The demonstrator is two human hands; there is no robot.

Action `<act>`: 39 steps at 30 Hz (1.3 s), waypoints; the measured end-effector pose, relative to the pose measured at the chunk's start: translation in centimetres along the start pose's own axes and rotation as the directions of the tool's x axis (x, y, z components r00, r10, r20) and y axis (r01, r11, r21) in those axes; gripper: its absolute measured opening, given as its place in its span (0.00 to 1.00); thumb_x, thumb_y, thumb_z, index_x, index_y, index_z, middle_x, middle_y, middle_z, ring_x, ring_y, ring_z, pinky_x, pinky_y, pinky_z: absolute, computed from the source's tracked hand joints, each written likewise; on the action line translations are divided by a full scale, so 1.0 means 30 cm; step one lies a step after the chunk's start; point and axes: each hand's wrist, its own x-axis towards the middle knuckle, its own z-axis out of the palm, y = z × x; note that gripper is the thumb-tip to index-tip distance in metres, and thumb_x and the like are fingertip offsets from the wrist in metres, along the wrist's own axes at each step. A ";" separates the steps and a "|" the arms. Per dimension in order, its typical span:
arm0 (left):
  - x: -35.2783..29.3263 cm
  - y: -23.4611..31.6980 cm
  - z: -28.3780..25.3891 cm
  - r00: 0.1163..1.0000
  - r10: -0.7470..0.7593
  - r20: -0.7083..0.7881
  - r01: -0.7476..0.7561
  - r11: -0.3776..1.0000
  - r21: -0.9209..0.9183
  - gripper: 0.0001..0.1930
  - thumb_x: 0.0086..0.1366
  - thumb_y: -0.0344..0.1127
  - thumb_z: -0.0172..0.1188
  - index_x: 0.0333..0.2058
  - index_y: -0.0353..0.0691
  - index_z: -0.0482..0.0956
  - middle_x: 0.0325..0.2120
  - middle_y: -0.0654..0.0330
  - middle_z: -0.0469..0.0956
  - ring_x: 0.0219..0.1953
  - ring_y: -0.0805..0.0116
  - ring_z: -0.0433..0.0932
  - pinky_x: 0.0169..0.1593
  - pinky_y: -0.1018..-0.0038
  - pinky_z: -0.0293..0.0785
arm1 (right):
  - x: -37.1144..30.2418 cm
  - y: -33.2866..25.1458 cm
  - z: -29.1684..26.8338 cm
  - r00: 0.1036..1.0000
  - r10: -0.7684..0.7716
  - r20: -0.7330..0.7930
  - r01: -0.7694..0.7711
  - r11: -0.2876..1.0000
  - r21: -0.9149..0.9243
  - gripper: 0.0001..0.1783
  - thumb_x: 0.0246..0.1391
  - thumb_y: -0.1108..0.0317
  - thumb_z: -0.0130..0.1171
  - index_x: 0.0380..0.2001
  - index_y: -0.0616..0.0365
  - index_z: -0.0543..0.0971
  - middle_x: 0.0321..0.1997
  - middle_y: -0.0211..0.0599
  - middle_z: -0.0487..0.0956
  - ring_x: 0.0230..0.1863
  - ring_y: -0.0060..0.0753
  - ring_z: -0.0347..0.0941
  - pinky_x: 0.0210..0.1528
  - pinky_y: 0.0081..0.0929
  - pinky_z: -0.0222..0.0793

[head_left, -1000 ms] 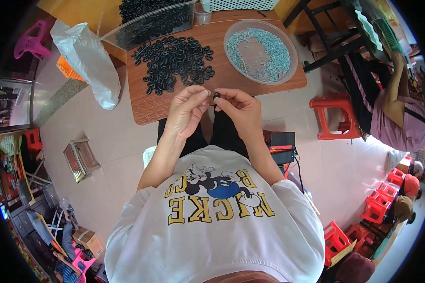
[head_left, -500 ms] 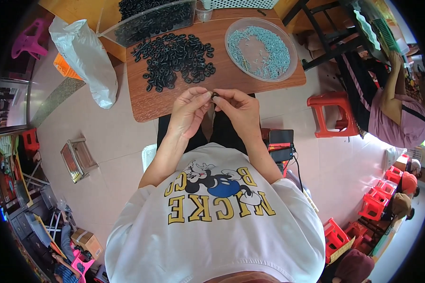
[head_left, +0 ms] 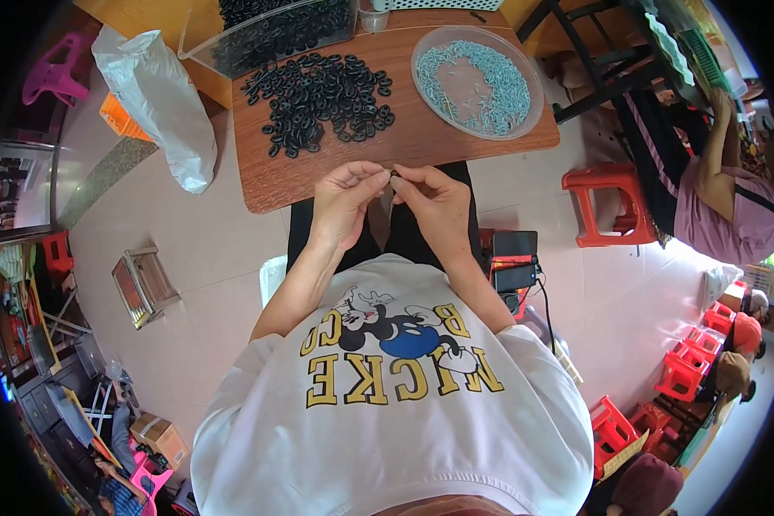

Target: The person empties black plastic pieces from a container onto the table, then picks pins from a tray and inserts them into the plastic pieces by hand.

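Where the fingertips of both hands meet, over the lap and just short of the table (head_left: 271,185), a small dark piece (head_left: 394,175) sits. The right hand (head_left: 439,206) pinches it between thumb and forefinger. The left hand (head_left: 342,206) is closed too, thumb against forefinger right beside it; whether it grips the same piece or something tinier, I cannot tell. Such fine tip grips leave the palms free, presumably because the piece is too small for a fuller grasp. Both hands stay low and central, likely for a clear look down at it.

Just ahead of the left hand, black rings (head_left: 318,99) lie loose in a heap, probably spread so that single ones come away easily. Ahead and to the right of the right hand, a round tray (head_left: 537,107) holds pale blue slivers (head_left: 503,86), its rim perhaps there to stop them scattering. Beyond the heap stands a clear box (head_left: 351,24) with more rings, a cup (head_left: 373,19) beside it. Well right of the hands is a red stool (head_left: 611,206), with a seated co-worker (head_left: 718,211) farther out.
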 end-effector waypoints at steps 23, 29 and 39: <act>-0.036 0.029 -0.073 0.989 -0.148 -0.016 0.149 0.986 0.081 0.24 0.57 0.22 0.60 0.53 0.29 0.68 0.32 0.56 0.80 0.30 0.77 0.76 0.35 0.85 0.72 | -0.053 0.026 0.043 0.997 -0.074 0.027 0.078 0.974 -0.212 0.07 0.49 0.76 0.61 0.32 0.67 0.80 0.27 0.38 0.81 0.26 0.23 0.79 0.27 0.16 0.70; -0.033 0.026 -0.094 0.987 -0.156 -0.043 0.160 0.983 0.087 0.23 0.58 0.22 0.60 0.53 0.29 0.68 0.32 0.55 0.80 0.31 0.75 0.76 0.36 0.82 0.73 | -0.035 0.042 0.068 0.993 0.110 0.035 -0.107 0.991 -0.075 0.08 0.50 0.78 0.61 0.34 0.68 0.80 0.28 0.33 0.80 0.27 0.18 0.76 0.31 0.13 0.69; -0.018 0.008 -0.097 0.975 -0.213 -0.064 0.213 0.977 -0.009 0.24 0.58 0.21 0.59 0.54 0.29 0.67 0.33 0.54 0.80 0.34 0.72 0.78 0.38 0.80 0.74 | -0.037 0.074 0.048 0.998 0.058 0.000 -0.058 0.998 0.006 0.07 0.49 0.76 0.61 0.32 0.67 0.80 0.27 0.33 0.80 0.25 0.18 0.76 0.27 0.14 0.69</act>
